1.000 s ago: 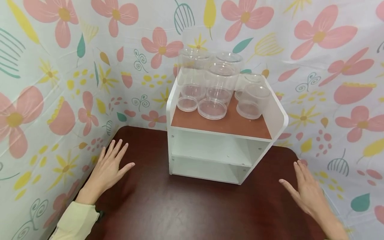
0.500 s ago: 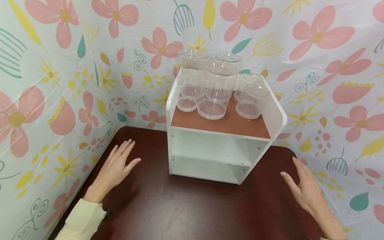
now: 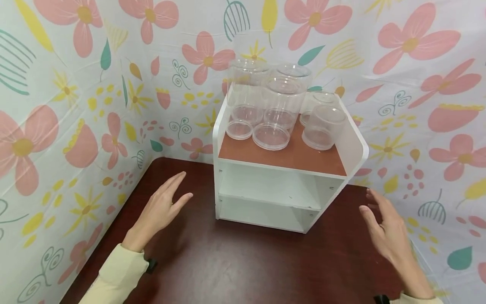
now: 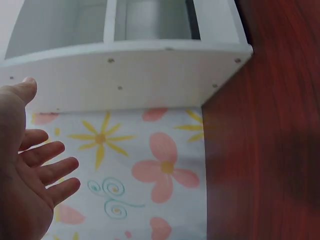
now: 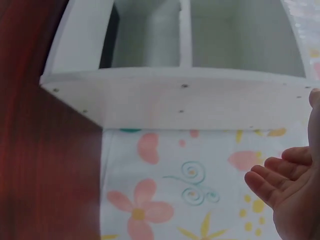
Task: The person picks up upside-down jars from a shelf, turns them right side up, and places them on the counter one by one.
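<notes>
Readable text: none found in head or wrist views. Clear jars (image 3: 279, 112), white shelf unit (image 3: 279, 166), dark red-brown desk (image 3: 243, 266), floral cloth (image 3: 148, 71) showed no legible label, brand, number, sign.

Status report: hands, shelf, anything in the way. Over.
Left hand, right hand: empty, either side of shelf, not touching it. Shelf upright on table, clear jars on top. Nothing seen blocking either hand.
</notes>
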Motion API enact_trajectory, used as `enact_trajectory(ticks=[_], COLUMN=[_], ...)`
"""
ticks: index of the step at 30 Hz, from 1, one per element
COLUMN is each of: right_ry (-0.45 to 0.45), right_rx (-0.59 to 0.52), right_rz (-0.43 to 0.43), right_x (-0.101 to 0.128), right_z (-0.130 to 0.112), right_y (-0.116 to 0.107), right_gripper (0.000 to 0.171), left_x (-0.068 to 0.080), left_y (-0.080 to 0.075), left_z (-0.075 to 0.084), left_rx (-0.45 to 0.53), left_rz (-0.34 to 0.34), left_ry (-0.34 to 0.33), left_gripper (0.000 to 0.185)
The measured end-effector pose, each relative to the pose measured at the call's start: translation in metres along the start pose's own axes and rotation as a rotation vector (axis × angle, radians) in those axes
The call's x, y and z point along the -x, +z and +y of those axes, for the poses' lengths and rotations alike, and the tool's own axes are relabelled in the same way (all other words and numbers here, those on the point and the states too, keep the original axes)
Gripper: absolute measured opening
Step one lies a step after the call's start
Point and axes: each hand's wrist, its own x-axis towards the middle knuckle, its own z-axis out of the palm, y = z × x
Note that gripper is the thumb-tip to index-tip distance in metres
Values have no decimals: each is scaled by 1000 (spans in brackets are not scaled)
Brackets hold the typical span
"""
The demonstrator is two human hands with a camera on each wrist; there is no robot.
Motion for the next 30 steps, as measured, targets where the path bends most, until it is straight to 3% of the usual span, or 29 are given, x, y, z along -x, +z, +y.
enact_trajectory(ticks=[15,21,30], right_ry=[-30,55,-70], right_rx=[-94,-123,-165], right_rz=[112,140,224], right_x=[-26,-36,-60], right_z=[-34,-44,-51], right_y=[-2,-11,-21], right_gripper=[47,47,41], left_x=[-26,-37,-51], left_y=[16,22,29], left_z=[33,45,64], left_rx=[208,254,384], left_rz=[-4,12,7], left_ry=[8,16,-112], left_gripper=[63,58,57])
